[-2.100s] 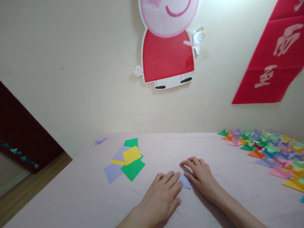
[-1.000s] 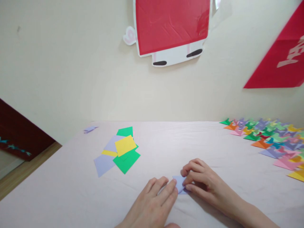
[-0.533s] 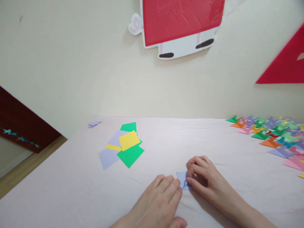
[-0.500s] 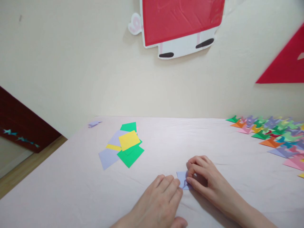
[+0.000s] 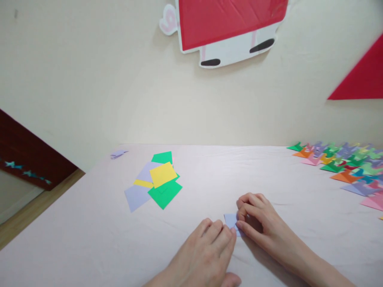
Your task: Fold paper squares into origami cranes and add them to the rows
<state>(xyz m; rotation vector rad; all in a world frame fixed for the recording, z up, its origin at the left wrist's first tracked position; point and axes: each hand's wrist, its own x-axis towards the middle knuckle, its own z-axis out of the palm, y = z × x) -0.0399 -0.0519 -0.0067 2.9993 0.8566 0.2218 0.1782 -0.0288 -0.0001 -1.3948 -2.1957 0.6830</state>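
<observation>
A small lilac paper piece (image 5: pixel 231 219) lies on the pale pink table (image 5: pixel 89 239) between my two hands. My left hand (image 5: pixel 206 255) rests palm down, its fingertips pressing the paper's left edge. My right hand (image 5: pixel 254 217) is curled, its thumb and fingers pinching the paper's right side. Most of the paper is hidden under the fingers.
A loose pile of flat paper squares (image 5: pixel 155 181) in green, yellow and lilac lies to the left. Several folded paper figures (image 5: pixel 344 165) in many colours fill the far right. A small lilac scrap (image 5: pixel 118 153) sits at the table's far left corner, near the wall.
My right hand's fingers curled from flat into a pinch on the lilac paper. The left hand stayed pressed on the paper. The view tilted down and shifted slightly.
</observation>
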